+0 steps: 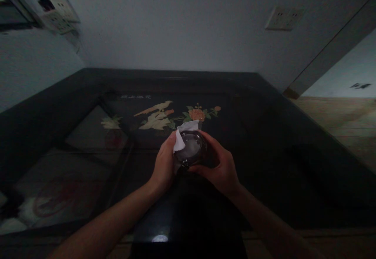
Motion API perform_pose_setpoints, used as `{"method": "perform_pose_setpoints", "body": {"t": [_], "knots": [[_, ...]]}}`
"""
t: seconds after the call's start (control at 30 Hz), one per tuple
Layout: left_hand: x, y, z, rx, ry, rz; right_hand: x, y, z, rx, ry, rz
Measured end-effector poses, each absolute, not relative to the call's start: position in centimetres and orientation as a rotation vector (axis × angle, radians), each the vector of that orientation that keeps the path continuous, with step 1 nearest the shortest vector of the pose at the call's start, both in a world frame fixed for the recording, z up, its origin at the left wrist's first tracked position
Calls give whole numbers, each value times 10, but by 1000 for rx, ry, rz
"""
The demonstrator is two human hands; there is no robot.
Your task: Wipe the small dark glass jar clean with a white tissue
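In the head view, a dark, glossy worktop (264,130) fills the middle of a dim room, its far edge meeting a pale wall (170,28). Set into its surface is a picture of pale birds (155,120) beside an orange flower (196,115) with green leaves, under a short row of written characters (135,97). Faint pale and red reflections lie across the left part of the shine. Wall sockets (63,12) show at the upper left, with another socket plate (284,18) at the upper right; beyond the worktop's right side is a light brown floor (349,128).

A shiny cup (190,147) is between the two hands, in front of the flower picture; whether it touches the worktop cannot be told. The left hand (165,162) presses a white tissue (188,126) against the cup's left side, while the right hand (221,165) curls round its right side, gripping it.
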State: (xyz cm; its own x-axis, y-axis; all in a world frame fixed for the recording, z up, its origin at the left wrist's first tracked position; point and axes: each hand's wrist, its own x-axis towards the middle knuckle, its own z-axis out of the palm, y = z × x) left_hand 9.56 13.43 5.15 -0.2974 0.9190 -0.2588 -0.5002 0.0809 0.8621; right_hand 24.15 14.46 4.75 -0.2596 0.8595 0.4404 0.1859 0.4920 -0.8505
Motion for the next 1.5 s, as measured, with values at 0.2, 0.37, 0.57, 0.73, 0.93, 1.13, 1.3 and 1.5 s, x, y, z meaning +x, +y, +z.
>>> {"method": "perform_pose_setpoints", "body": {"t": [0.2,0.37,0.57,0.73,0.93,1.13,1.3,1.5], "knots": [[96,135,50,586,1107,1557,240,144,48,-889,-1783,742],[109,123,41,738,1032,1570,242,147,47,-929,-1746,669],[97,135,51,700,1056,1494,245,147,45,-894,-1767,812],[88,147,64,634,1071,1365,247,149,46,-900,-1812,866],[107,132,56,596,916,1487,249,153,45,-885,-1686,905],[106,134,54,575,914,1462,251,155,44,-902,-1737,875],[100,145,63,339,968,1353,253,157,49,-827,-1831,933],[108,144,65,159,910,1397,250,161,42,-934,-1774,691]]}}
